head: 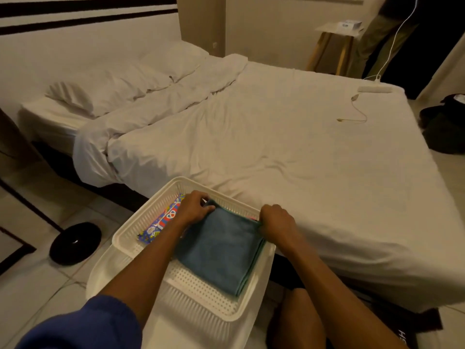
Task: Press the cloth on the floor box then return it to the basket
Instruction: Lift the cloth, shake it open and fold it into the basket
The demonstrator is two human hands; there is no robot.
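Both hands grip the folded cloth (221,250) inside the basket (201,285). The left hand (193,206) pinches its far corner; the right hand (278,221) clenches its right edge.

One basket (130,238), one folded cloth (221,250), one colourful packet (161,220), two pillows (120,79).

Both hands, left hand (192,206) and right hand (278,220), pinch the folded blue cloth's (221,250) far corners inside the white basket (201,290).
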